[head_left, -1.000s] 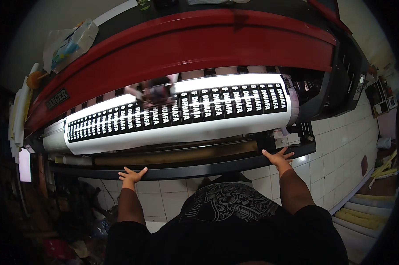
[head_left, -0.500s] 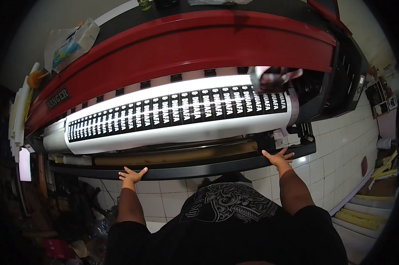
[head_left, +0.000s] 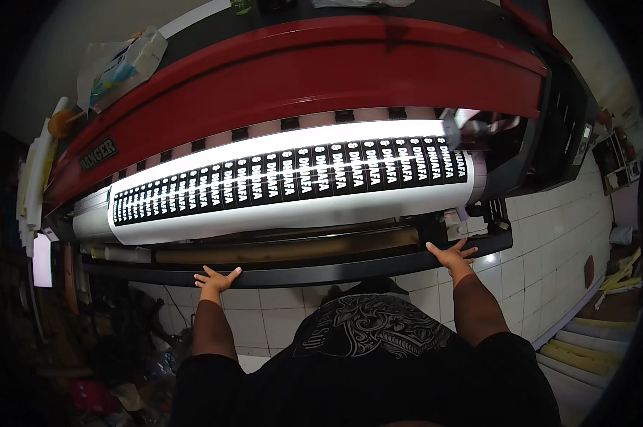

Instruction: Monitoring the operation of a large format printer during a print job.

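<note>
My left hand [head_left: 217, 279] rests on the dark front bar [head_left: 321, 273] of a large-format printer [head_left: 336, 67], fingers spread. Farther right on the same bar lies my right hand [head_left: 453, 255], its fingers also spread; neither hand holds anything. Beyond them, a white printed sheet [head_left: 286, 210] with a band of repeated black blocks and white lettering curves over the printer's front. A print carriage [head_left: 471, 128], blurred by motion, is at the sheet's right end. Below the sheet, a brown roller tube [head_left: 286, 254] runs behind the bar.
On the printer's top left lies a clear plastic bag [head_left: 126, 67] with blue contents. Rolled material [head_left: 40, 171] stands at the left, beside a lit screen [head_left: 42, 261]. Clutter covers the lower left floor. Several long rolls [head_left: 585, 349] lie at the lower right on white tiles.
The print carriage has slid to the right, uncovering more of the sheet's right end. Both hands stay on the bar; the whole view has shifted slightly.
</note>
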